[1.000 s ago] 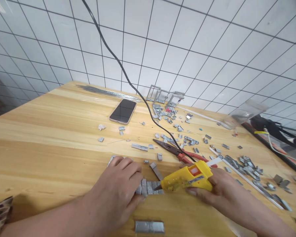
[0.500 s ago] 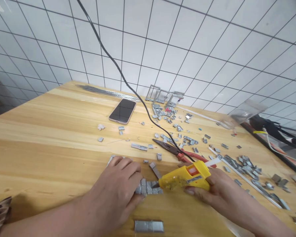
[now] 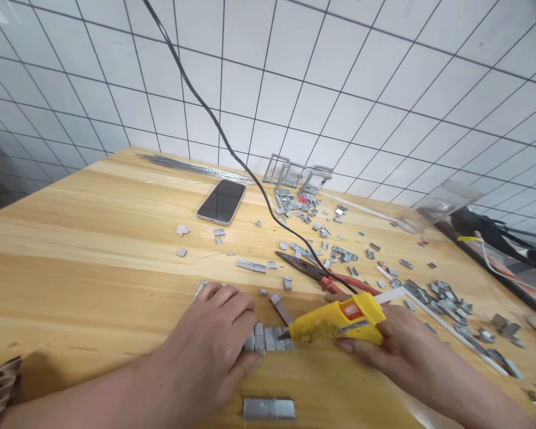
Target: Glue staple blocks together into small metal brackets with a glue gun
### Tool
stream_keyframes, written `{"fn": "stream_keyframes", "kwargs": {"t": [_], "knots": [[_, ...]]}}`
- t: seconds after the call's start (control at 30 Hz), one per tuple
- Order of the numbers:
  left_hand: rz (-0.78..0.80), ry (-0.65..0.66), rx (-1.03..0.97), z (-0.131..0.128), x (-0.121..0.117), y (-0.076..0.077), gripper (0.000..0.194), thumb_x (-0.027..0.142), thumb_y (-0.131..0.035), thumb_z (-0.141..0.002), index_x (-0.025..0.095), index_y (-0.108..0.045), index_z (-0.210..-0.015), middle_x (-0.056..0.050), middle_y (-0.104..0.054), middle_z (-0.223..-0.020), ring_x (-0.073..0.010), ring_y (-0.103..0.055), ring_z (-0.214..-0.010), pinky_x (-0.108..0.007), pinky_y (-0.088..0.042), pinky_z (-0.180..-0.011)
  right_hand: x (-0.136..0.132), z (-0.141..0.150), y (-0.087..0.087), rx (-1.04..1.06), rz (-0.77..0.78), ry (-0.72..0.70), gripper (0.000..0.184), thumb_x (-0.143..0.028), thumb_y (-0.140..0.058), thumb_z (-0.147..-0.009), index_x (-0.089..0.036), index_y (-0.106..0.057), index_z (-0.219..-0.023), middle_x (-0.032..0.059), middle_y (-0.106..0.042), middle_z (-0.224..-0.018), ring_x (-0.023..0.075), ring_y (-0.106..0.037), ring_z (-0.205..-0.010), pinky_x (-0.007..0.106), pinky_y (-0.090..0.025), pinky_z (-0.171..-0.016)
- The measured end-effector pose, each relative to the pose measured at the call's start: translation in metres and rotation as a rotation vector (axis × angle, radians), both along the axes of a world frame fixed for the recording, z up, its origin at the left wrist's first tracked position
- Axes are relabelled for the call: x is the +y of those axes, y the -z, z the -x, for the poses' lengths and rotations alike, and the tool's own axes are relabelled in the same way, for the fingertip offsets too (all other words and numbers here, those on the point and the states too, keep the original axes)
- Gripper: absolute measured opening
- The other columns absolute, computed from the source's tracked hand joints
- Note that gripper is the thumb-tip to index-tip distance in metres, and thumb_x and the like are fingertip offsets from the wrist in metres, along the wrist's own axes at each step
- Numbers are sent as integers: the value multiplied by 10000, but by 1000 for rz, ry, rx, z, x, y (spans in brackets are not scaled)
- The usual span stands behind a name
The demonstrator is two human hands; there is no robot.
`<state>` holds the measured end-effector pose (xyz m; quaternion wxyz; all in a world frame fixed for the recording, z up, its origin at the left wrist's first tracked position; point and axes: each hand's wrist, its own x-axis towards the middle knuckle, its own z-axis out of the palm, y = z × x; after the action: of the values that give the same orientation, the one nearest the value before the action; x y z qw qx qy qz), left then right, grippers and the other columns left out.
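My right hand (image 3: 402,336) is wrapped round a yellow hot glue gun (image 3: 335,322), a white glue stick jutting from its back. The gun's dark nozzle rests at the right end of a row of small grey metal-looking pieces (image 3: 270,338). My left hand (image 3: 218,328) is closed over the left part of that row, hiding it from sight. A narrow grey strip (image 3: 280,308) lies just beyond the nozzle. Nearer to me is a short grey block (image 3: 269,409), flat on the wooden table (image 3: 116,280).
Red-handled pliers (image 3: 312,271) lie behind the gun, crossed by its black cord (image 3: 232,152). Farther back are a phone (image 3: 222,201), thin rods (image 3: 192,167) and upright grey frames (image 3: 290,173). Loose grey pieces (image 3: 446,298) are scattered to the right. A tiled wall (image 3: 241,83) bounds the table.
The glue gun has shifted very slightly to the right, its nozzle still at the row's right end, and its cord has swayed a little. My left hand keeps its place.
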<state>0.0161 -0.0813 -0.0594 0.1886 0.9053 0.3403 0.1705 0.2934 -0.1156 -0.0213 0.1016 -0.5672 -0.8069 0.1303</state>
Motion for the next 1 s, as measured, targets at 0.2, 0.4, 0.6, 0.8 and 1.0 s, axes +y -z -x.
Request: {"fn": "stream_keyframes", "kwargs": {"t": [0.2, 0.4, 0.6, 0.8, 1.0], "knots": [[14, -8, 3, 1, 0, 0, 106, 201, -553, -842, 183, -626, -916, -53, -612, -945, -257, -494, -902, -438, -349, -824, -2, 3, 0, -10, -31, 16, 149, -365, -583, -853, -252, -671, -811, 9, -690, -661, 190, -661, -577, 244, -524, -506], [13, -11, 8, 0, 0, -1, 115, 205, -550, -840, 181, -629, -921, -55, -617, -946, -259, -497, -900, -443, -349, -823, -1, 4, -1, 10, 12, 25, 122, -330, -583, -840, -251, -676, -838, 25, -729, -734, 206, -686, -631, 253, -536, -517], [21, -6, 25, 0, 1, -1, 107, 211, -554, -836, 184, -626, -910, -58, -619, -952, -261, -500, -902, -444, -349, -824, -1, 4, -9, 24, -13, -20, 124, -322, -571, -843, -273, -683, -822, 10, -708, -697, 196, -654, -592, 267, -538, -554], [1, -7, -2, 0, 0, 0, 110, 197, -550, -837, 189, -624, -918, -51, -615, -939, -255, -497, -891, -431, -350, -816, 1, 2, 0, -26, -30, 10, 152, -358, -557, -861, -258, -664, -818, 21, -709, -715, 208, -675, -638, 269, -533, -551], [2, -11, 5, 0, 0, 0, 95, 200, -548, -837, 184, -620, -898, -53, -613, -938, -259, -496, -892, -435, -351, -815, 1, 1, 1, -38, -4, 12, 201, -376, -520, -884, -250, -652, -800, 26, -706, -700, 209, -675, -625, 272, -526, -525]]}}
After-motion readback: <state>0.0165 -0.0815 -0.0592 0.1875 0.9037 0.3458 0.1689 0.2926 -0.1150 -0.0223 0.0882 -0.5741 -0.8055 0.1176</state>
